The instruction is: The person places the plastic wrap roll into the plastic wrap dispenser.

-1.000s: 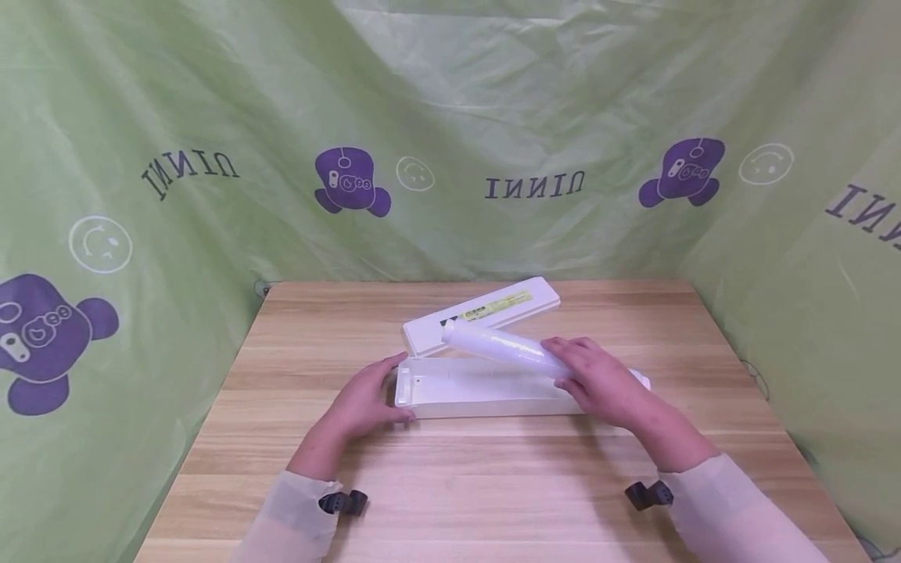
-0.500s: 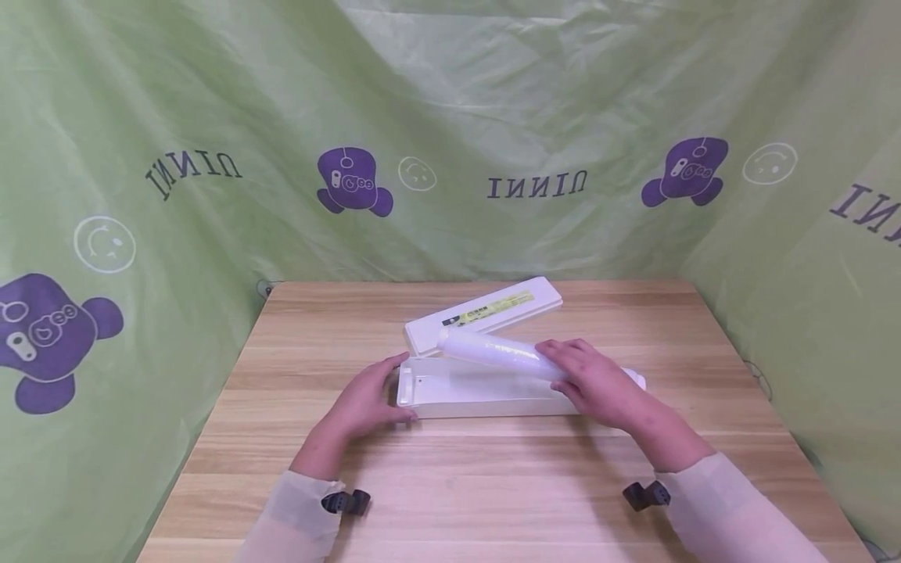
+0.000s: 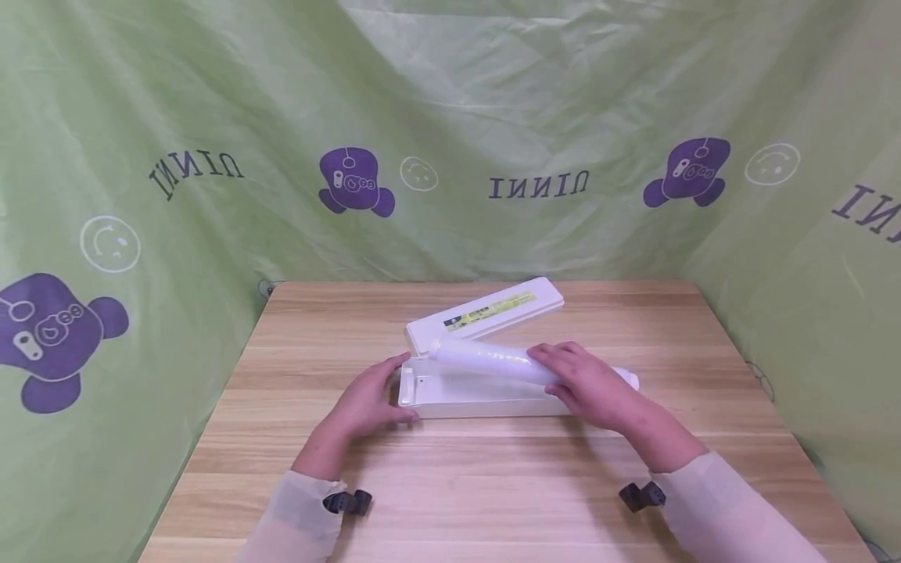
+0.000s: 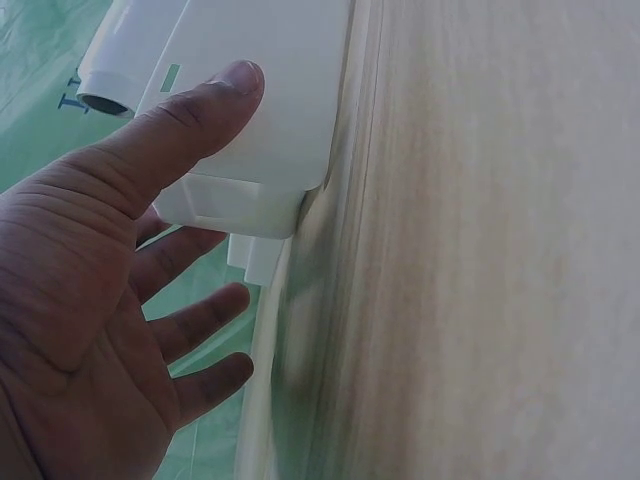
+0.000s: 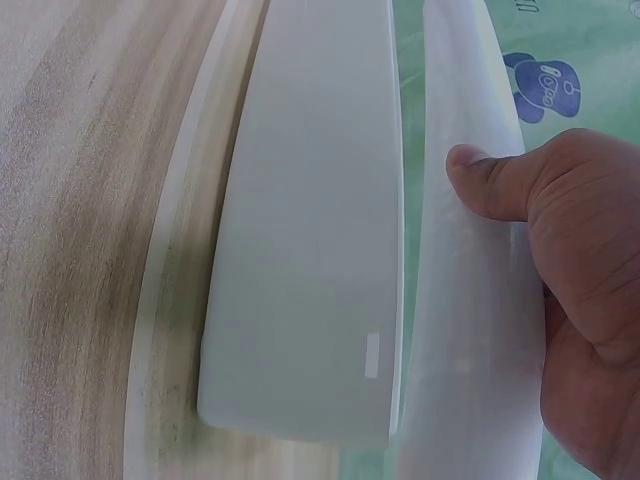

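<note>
In the head view, a long white box lies with its top off across the middle of the table. My left hand grips its left end, thumb on the near wall, while the left wrist view shows the other fingers spread past the end. A roll of plastic wrap slants over the box, left end higher than the right. Around its middle, my right hand holds it, and the right wrist view shows the thumb pressed along it. The roll's hollow left end shows in the left wrist view.
Behind the box lies its white lid, set at an angle, with a yellow-green label. The wooden table reaches back to a green printed curtain that also hangs at both sides.
The roll's left end has come down toward the box, and the whole roll has shifted slightly left with my right hand. My left hand stays at the box's end.
</note>
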Demonstrator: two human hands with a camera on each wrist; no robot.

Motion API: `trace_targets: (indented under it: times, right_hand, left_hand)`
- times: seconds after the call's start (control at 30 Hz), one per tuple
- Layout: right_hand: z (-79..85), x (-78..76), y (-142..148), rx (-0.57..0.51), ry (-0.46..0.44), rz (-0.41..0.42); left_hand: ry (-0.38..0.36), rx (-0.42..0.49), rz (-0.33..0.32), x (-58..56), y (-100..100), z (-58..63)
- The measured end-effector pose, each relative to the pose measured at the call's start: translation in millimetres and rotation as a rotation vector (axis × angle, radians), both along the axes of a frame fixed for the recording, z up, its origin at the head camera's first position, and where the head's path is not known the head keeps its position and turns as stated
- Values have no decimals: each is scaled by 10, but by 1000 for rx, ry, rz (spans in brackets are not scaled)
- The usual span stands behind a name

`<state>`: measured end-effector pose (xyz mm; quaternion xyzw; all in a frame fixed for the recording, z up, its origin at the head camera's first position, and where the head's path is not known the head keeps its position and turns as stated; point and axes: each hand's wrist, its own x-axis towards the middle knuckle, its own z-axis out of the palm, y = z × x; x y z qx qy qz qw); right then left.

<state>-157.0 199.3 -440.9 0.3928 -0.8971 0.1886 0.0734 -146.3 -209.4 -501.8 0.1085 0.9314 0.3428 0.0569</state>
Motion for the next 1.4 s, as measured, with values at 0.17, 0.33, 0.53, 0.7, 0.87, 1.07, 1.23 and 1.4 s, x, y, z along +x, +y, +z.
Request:
trace_targets:
  times: [0.17,0.33,0.53,0.7,0.87,1.07,1.23,1.4]
  right_hand:
    - [-4,-13,-34,19,3,13]
    - [-17,-21,-74,43,-10,16]
    - [-35,-14,-114,66,-3,20]
    - [-32,-8,-152,78,6,33]
    - [-26,-4,-195,84,19,57]
    - [-21,0,-243,95,23,76]
    - [-33,-2,-276,117,15,76]
    - [-55,-8,-307,129,6,82]
  left_hand:
    - [1,0,2,-5,-8,-14]
    - [6,4,3,-6,-12,-17]
    - [8,13,2,-6,-9,-15]
    - [15,7,0,-11,-14,-20]
    - [16,11,-1,-5,-15,-23]
    - [25,15,-3,7,-12,-19]
    - [29,10,-8,3,-8,-27]
    - [28,16,-9,16,-6,-19]
